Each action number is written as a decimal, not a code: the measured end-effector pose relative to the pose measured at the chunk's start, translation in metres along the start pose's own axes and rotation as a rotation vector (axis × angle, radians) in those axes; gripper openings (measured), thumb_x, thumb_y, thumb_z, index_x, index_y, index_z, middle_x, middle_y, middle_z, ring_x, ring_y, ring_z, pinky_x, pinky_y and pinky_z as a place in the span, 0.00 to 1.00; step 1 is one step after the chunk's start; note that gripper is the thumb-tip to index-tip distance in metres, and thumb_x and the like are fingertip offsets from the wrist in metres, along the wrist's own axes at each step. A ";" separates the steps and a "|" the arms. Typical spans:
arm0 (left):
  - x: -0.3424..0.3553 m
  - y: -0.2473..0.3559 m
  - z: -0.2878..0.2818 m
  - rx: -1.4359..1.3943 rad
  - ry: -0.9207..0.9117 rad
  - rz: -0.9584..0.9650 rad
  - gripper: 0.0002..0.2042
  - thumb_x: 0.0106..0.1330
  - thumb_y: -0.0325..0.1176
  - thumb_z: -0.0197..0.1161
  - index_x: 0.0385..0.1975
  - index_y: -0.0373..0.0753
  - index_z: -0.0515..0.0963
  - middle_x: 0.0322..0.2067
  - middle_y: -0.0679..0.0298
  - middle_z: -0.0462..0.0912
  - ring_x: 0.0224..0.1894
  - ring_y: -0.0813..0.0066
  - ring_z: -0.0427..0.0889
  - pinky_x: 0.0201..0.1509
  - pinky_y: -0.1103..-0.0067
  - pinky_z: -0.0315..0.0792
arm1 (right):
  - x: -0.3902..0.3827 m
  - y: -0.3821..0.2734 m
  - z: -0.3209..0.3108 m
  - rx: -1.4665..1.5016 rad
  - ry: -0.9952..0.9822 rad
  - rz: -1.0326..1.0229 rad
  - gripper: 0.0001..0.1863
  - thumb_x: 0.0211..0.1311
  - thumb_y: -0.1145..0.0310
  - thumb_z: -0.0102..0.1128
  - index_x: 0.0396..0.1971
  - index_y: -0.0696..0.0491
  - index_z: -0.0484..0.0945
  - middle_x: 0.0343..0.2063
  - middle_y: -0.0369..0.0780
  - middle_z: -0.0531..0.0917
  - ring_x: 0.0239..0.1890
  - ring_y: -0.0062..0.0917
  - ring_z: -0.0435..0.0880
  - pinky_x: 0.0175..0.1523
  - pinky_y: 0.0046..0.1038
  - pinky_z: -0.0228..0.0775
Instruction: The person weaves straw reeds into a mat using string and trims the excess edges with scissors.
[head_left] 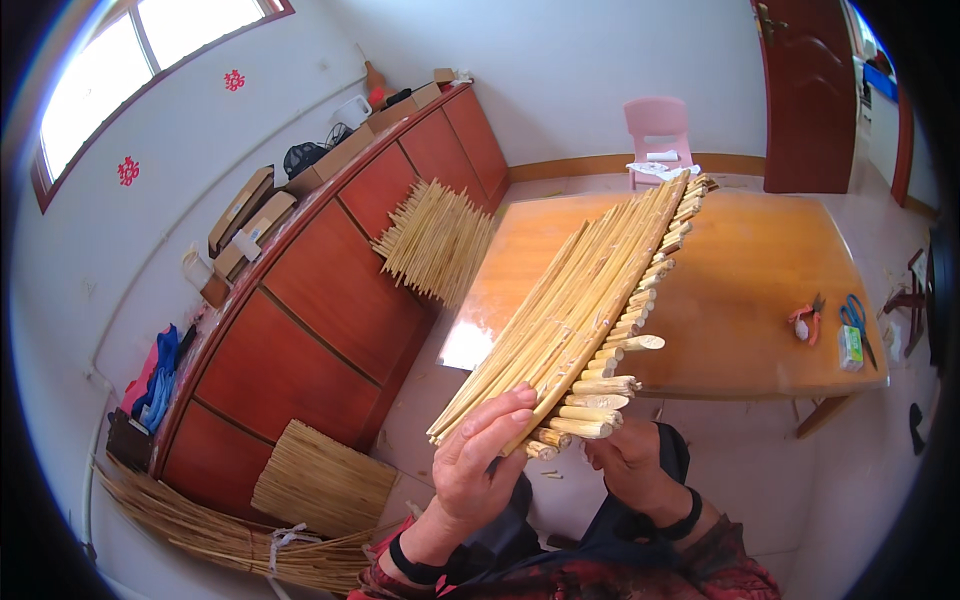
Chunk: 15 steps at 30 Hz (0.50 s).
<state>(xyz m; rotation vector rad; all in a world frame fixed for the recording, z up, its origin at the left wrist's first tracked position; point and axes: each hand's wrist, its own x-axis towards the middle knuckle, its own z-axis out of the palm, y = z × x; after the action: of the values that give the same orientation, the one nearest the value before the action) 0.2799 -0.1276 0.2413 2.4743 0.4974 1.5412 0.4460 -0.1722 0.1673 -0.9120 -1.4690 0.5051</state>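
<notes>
A panel of pale dry plant stalks (570,310), laid side by side with a flat strip across them, is held up at a slant in front of me. My left hand (480,450) grips its near lower corner, fingers over the top face. The cut stalk ends (592,415) stick out unevenly along the right side. Just below those ends is my right hand (640,470), its fingers bent inward and partly hidden; whatever they pinch cannot be made out. Dark bands circle both wrists.
Beyond the panel stands a wooden table (760,290) with pliers (815,318), blue scissors (857,318) and a small green-white box (850,348). Red cabinets (320,290) line the left. Stalk mats (320,478) and a tied stalk bundle (240,545) lie beside them. A pink chair (658,125) is behind.
</notes>
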 end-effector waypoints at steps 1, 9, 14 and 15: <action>0.000 -0.001 0.001 -0.003 -0.004 0.004 0.17 0.45 0.12 0.58 0.38 0.30 0.70 0.39 0.48 0.78 0.44 0.55 0.79 0.48 0.70 0.73 | 0.000 0.001 -0.003 -0.074 -0.012 -0.042 0.09 0.54 0.80 0.54 0.36 0.59 0.76 0.22 0.43 0.76 0.20 0.28 0.75 0.25 0.23 0.67; -0.007 -0.003 0.009 -0.001 0.045 -0.013 0.18 0.45 0.12 0.58 0.38 0.30 0.70 0.38 0.47 0.78 0.43 0.54 0.79 0.48 0.70 0.73 | 0.008 -0.003 0.001 -0.069 0.071 -0.121 0.10 0.48 0.79 0.60 0.34 0.58 0.76 0.26 0.44 0.76 0.27 0.32 0.76 0.31 0.27 0.67; -0.017 -0.004 0.010 -0.011 0.008 -0.004 0.17 0.51 0.14 0.58 0.42 0.30 0.67 0.41 0.45 0.76 0.46 0.53 0.77 0.51 0.69 0.71 | 0.010 0.002 0.005 -0.104 0.136 -0.232 0.10 0.47 0.80 0.60 0.33 0.58 0.76 0.29 0.45 0.76 0.29 0.35 0.76 0.33 0.28 0.67; -0.018 -0.003 0.010 -0.012 0.005 -0.009 0.17 0.51 0.14 0.58 0.42 0.30 0.67 0.42 0.45 0.76 0.47 0.53 0.77 0.51 0.69 0.71 | 0.009 0.002 0.004 -0.092 0.123 -0.211 0.10 0.47 0.80 0.59 0.34 0.59 0.75 0.30 0.46 0.76 0.30 0.35 0.76 0.34 0.27 0.67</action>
<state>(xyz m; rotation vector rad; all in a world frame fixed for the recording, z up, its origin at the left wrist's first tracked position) 0.2808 -0.1310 0.2208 2.4560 0.4979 1.5430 0.4432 -0.1631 0.1713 -0.8335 -1.4652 0.2239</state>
